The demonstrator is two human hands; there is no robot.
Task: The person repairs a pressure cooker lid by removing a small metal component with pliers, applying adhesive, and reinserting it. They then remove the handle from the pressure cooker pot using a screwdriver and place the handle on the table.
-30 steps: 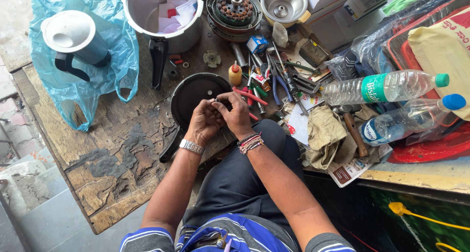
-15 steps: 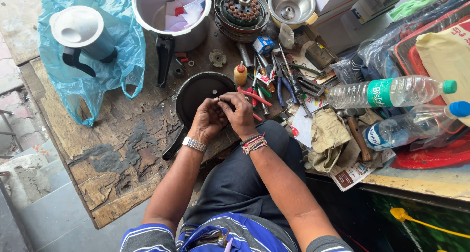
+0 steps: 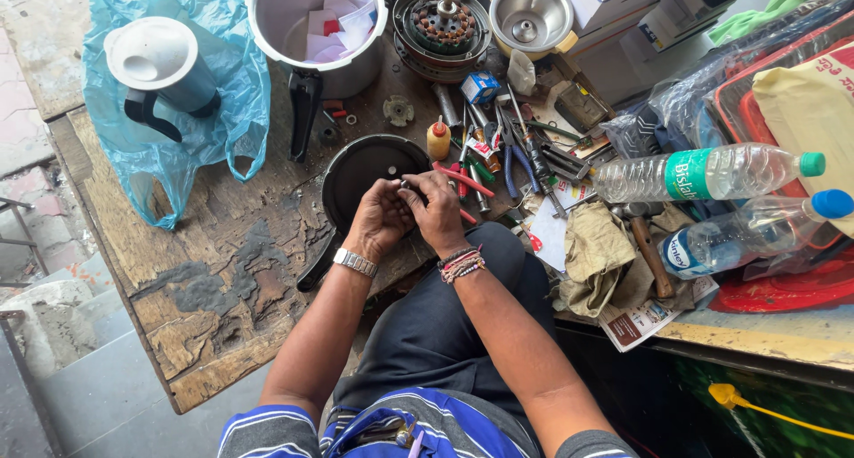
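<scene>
Green-labelled clear bottle beside tools

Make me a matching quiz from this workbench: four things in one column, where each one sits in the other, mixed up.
Things:
1. grey jug
2. dark lid
3. small yellow bottle
4. green-capped water bottle

Places:
A. far right, lying on its side
B. on the blue plastic bag, far left
C. under the left hand and right hand
D. upright just right of the lid

Pairs: 1-B, 2-C, 3-D, 4-A
</scene>
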